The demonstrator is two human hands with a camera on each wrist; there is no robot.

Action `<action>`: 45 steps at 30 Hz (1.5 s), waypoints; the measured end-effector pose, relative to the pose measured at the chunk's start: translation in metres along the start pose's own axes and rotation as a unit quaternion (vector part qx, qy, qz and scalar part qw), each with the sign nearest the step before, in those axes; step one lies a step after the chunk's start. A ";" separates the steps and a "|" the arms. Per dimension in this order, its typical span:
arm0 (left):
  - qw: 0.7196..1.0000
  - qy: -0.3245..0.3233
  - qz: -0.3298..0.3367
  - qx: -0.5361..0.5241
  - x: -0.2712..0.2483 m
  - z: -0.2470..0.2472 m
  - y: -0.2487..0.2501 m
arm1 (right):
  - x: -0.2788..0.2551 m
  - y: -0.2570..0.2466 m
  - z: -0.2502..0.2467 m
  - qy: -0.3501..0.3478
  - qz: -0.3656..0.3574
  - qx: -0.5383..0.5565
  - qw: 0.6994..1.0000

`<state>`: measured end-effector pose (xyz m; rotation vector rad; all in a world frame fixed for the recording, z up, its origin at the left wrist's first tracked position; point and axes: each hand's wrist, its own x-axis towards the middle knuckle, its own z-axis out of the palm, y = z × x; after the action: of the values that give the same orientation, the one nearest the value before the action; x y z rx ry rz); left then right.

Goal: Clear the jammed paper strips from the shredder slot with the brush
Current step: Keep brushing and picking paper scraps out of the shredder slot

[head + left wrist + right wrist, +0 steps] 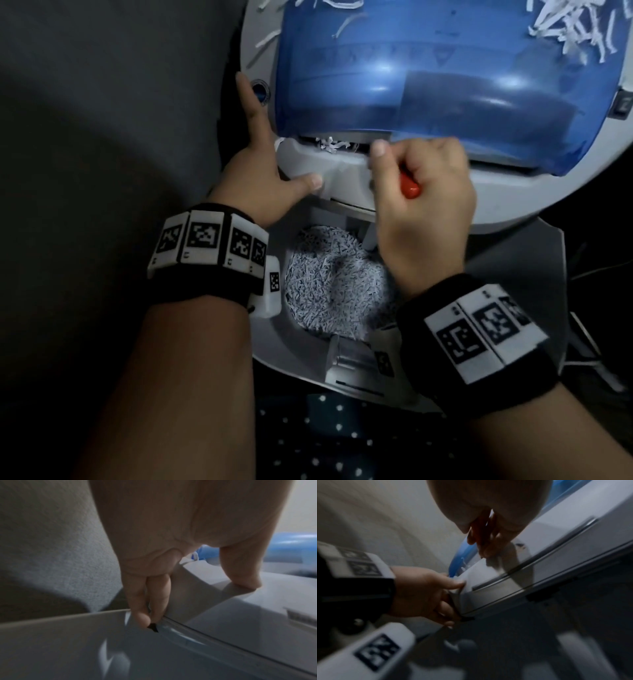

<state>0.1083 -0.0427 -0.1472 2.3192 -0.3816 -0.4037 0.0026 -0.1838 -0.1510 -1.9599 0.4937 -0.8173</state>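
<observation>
The shredder head (513, 195) is grey with a blue translucent cover (411, 85) and lies tilted over its bin. White jammed paper strips (334, 145) stick out of the slot at the cover's near edge. My left hand (260, 171) grips the head's left corner, thumb on top, the other fingers (149, 601) down its side. My right hand (421, 192) holds a brush by its red handle (409, 186) just right of the strips. The bristles are hidden behind the hand. The red handle (479, 531) also shows in the right wrist view, and so does my left hand (423, 592).
The open bin (281, 346) below my hands is full of shredded paper (332, 281). Loose white strips (575, 31) lie on the cover at the top right. Dotted cloth (342, 435) is near me. Cables (589, 359) run at the right.
</observation>
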 end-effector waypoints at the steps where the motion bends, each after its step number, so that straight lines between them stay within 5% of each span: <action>1: 1.000 -0.001 0.000 0.000 0.000 0.000 0.000 | -0.002 -0.004 0.003 -0.016 0.020 0.040 0.999; 6: 1.000 0.002 0.001 0.000 -0.001 0.000 0.001 | 0.015 -0.007 -0.002 0.083 0.104 0.151 0.979; 11: 1.000 0.000 0.004 -0.022 0.002 0.001 -0.005 | 0.001 -0.005 0.011 -0.040 0.051 0.084 0.994; 15: 1.000 -0.001 0.008 -0.025 0.000 -0.002 -0.007 | 0.013 -0.014 0.005 0.033 0.101 0.165 0.981; 18: 1.000 -0.009 0.010 -0.018 0.002 -0.002 -0.008 | 0.015 -0.025 0.002 0.059 0.007 0.148 0.987; 21: 1.000 -0.008 0.016 -0.014 0.005 -0.001 -0.011 | 0.006 -0.031 0.015 -0.022 -0.065 0.114 0.991; 24: 1.000 0.003 0.025 -0.015 0.002 -0.003 -0.011 | 0.002 -0.026 0.026 -0.081 -0.041 0.067 0.994; 31: 0.999 -0.024 0.009 -0.028 0.000 -0.007 -0.005 | 0.013 -0.022 0.002 0.074 -0.075 -0.011 0.994; 36: 1.000 -0.006 0.012 -0.003 -0.005 -0.007 -0.001 | 0.000 -0.019 0.019 -0.043 -0.105 0.011 0.994; 42: 1.000 -0.010 0.007 -0.010 -0.006 -0.009 0.001 | 0.004 -0.008 0.005 0.026 -0.066 -0.054 0.996; 45: 1.000 -0.003 0.001 -0.005 -0.006 -0.009 0.002 | -0.003 -0.020 0.011 -0.024 -0.100 -0.012 0.995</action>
<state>0.1060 -0.0366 -0.1386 2.3078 -0.3839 -0.4098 0.0089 -0.1653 -0.1384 -2.0697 0.2840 -0.8904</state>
